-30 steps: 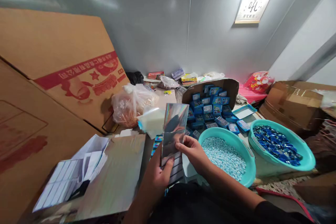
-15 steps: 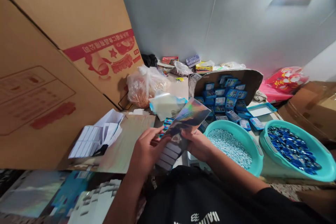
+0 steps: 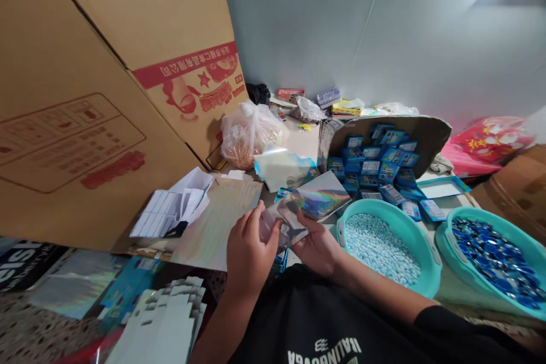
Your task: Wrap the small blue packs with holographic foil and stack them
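The left hand (image 3: 251, 245) grips a shiny sheet (image 3: 322, 196) by its near end, thumb on top; the right hand (image 3: 319, 245) holds its side; it sits just left of a tub (image 3: 430, 274) of pellets; possibly several sheets, hard to tell.

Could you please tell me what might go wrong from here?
The shiny sheet, held between the left hand and right hand, might crease if squeezed too firmly. The right forearm looks close to the teal tub of pale blue pellets, so a bump could spill some. The piled blue boxes might slide if nudged.
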`<act>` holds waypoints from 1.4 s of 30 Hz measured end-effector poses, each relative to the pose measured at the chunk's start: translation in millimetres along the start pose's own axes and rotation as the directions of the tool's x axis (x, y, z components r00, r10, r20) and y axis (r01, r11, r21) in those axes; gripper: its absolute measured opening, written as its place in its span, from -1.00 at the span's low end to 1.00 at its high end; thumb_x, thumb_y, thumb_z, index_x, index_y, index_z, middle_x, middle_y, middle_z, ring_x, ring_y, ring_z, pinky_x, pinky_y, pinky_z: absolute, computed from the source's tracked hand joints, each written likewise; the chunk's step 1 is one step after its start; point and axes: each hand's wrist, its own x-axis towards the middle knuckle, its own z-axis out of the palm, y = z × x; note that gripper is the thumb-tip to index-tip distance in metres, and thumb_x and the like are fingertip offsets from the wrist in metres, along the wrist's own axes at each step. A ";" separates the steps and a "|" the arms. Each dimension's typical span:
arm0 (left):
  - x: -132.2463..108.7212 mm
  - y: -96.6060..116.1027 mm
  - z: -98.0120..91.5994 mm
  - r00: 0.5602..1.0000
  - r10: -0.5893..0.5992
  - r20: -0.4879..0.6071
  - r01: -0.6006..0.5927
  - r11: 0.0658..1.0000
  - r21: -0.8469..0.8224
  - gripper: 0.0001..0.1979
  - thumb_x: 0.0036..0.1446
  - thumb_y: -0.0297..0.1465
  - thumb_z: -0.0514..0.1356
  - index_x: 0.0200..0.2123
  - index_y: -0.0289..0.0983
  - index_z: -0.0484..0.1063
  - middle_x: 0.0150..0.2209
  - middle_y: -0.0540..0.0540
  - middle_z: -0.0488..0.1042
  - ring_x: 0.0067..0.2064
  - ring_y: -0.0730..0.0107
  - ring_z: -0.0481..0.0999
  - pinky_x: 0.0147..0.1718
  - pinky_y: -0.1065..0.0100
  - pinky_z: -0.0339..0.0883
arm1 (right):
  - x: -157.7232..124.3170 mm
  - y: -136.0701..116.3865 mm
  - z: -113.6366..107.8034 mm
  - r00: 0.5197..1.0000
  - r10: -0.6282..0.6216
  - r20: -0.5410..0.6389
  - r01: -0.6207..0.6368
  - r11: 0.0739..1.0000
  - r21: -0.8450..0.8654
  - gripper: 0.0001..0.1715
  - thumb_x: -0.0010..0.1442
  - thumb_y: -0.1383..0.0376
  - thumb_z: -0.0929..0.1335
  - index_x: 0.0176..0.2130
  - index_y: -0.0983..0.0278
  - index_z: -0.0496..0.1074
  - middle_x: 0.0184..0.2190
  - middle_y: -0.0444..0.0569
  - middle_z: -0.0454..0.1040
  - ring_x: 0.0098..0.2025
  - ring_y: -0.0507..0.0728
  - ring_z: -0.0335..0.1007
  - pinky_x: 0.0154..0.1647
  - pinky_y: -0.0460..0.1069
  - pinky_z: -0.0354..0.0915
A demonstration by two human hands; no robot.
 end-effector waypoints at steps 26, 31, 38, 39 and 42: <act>17.2 -8.5 -6.7 0.909 -0.147 0.390 0.295 0.887 -0.354 -0.82 0.14 -0.26 0.24 -0.42 -0.22 0.54 -0.43 -0.01 0.57 -0.37 0.36 0.54 -0.35 0.39 0.38 | -8.2 6.5 -3.5 0.984 -0.086 -0.158 0.084 0.996 -0.014 -0.70 0.14 0.22 0.47 -0.11 0.25 0.49 -0.25 -0.05 0.63 -0.11 0.19 0.56 -0.07 0.10 0.45; 12.8 -7.4 -4.8 0.975 -0.084 0.206 0.135 0.958 -0.251 -0.86 0.17 -0.31 0.23 -0.34 -0.21 0.57 -0.35 -0.05 0.60 -0.29 0.32 0.55 -0.24 0.33 0.39 | -7.9 9.1 -2.3 0.983 -0.116 -0.139 0.115 0.993 -0.014 -0.70 0.15 0.23 0.46 -0.10 0.25 0.47 -0.18 -0.04 0.62 -0.08 0.17 0.54 -0.05 0.06 0.44; 2.7 0.3 3.8 0.996 0.086 -0.018 -0.087 0.994 -0.068 -0.80 0.17 -0.45 0.22 -0.13 -0.25 0.56 -0.24 -0.14 0.58 -0.20 0.26 0.52 -0.13 0.24 0.39 | -2.8 12.9 -5.1 0.978 -0.129 -0.166 0.121 0.991 -0.056 -0.64 0.14 0.18 0.46 -0.08 0.23 0.45 -0.19 -0.06 0.62 -0.11 0.16 0.55 -0.10 0.04 0.45; 2.1 0.8 4.1 0.995 0.096 -0.021 -0.098 0.992 -0.085 -0.81 0.17 -0.45 0.22 -0.15 -0.25 0.56 -0.25 -0.14 0.58 -0.20 0.26 0.52 -0.13 0.25 0.40 | -1.9 12.7 -5.8 0.973 -0.130 -0.188 0.123 0.991 -0.048 -0.66 0.14 0.19 0.47 -0.09 0.23 0.46 -0.21 -0.07 0.62 -0.12 0.15 0.56 -0.11 0.03 0.46; 0.5 1.4 4.4 0.991 0.132 -0.027 -0.134 0.985 -0.112 -0.85 0.16 -0.47 0.23 -0.20 -0.24 0.56 -0.24 -0.14 0.57 -0.17 0.28 0.52 -0.10 0.25 0.41 | -0.2 11.7 -6.4 0.962 -0.145 -0.232 0.144 0.989 -0.023 -0.69 0.14 0.21 0.47 -0.11 0.24 0.48 -0.23 -0.07 0.63 -0.15 0.14 0.57 -0.15 0.00 0.45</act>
